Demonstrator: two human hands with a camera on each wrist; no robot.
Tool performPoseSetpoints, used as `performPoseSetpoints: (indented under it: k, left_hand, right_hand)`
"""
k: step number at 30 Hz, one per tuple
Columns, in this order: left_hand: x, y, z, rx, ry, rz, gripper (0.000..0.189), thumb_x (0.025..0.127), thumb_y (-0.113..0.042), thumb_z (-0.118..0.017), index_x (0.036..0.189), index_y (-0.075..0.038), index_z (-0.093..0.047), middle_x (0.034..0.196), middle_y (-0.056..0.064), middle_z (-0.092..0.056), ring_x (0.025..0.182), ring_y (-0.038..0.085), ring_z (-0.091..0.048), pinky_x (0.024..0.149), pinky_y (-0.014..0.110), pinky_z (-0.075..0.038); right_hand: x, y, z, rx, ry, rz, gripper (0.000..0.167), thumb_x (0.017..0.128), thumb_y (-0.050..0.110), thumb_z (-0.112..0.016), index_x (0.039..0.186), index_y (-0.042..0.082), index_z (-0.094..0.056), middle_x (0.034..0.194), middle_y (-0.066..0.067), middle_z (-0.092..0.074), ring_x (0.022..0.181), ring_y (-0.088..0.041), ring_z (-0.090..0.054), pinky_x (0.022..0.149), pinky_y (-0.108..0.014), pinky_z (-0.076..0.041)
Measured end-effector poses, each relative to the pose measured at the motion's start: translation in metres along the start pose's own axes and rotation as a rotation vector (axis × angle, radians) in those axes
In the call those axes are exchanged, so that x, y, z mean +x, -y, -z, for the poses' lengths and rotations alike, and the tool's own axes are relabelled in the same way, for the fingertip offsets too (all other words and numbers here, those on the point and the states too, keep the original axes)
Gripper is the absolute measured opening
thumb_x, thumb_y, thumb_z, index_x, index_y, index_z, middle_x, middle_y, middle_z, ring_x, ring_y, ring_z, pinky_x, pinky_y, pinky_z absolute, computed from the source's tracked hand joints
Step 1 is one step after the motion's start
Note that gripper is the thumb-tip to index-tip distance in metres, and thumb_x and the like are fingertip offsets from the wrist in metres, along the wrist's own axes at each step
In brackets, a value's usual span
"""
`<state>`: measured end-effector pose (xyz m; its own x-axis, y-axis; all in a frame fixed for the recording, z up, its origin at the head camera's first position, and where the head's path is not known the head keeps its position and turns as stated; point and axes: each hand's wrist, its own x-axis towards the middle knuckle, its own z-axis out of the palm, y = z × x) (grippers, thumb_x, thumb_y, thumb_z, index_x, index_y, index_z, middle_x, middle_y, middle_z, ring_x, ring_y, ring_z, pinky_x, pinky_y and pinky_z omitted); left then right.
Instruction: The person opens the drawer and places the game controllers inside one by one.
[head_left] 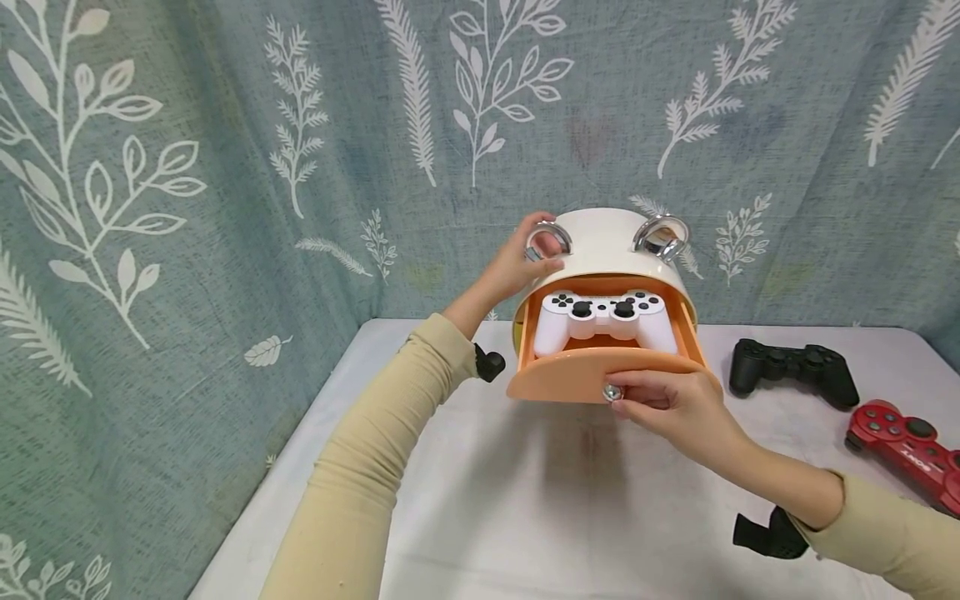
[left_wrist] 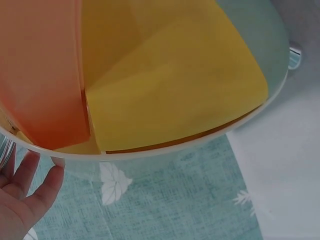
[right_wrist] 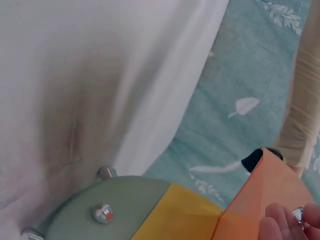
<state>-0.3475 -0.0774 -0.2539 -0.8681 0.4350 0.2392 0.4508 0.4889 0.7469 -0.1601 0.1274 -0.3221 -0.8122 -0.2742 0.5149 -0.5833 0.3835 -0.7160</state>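
A small rounded white cabinet (head_left: pixel 600 242) has two metal rings on top. Its orange drawer (head_left: pixel 555 375) stands pulled out, and a white game controller (head_left: pixel 600 321) lies inside. My right hand (head_left: pixel 678 408) pinches the drawer's round metal knob (head_left: pixel 612 392) between thumb and fingers. At the cabinet's top left, my left hand (head_left: pixel 521 254) grips the shell around the left metal ring (head_left: pixel 549 240). Under the orange drawer, the left wrist view shows a yellow drawer front (left_wrist: pixel 175 90); a green drawer front (right_wrist: pixel 125 200) with its own knob shows in the right wrist view.
To the right of the cabinet, a black game controller (head_left: pixel 791 367) lies on the white-covered table (head_left: pixel 480 500). A red game controller (head_left: pixel 911 450) is nearer the right edge. A patterned green curtain (head_left: pixel 337 125) hangs behind and along the left.
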Motion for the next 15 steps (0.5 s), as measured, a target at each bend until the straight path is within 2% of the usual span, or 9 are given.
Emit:
performPoseSetpoints:
  k: [15]
  left_hand:
    - [0.0, 0.0, 0.001, -0.003, 0.013, 0.002, 0.064, 0.084, -0.023, -0.066, 0.137, -0.024, -0.03, 0.144, 0.007, -0.032, 0.131, 0.025, -0.032, 0.102, 0.046, -0.031]
  right_hand:
    - [0.023, -0.009, 0.006, -0.027, 0.007, -0.096, 0.027, 0.076, 0.005, -0.073, 0.103, 0.0, -0.069, 0.093, -0.013, -0.069, 0.074, 0.005, -0.064, 0.064, -0.016, -0.05]
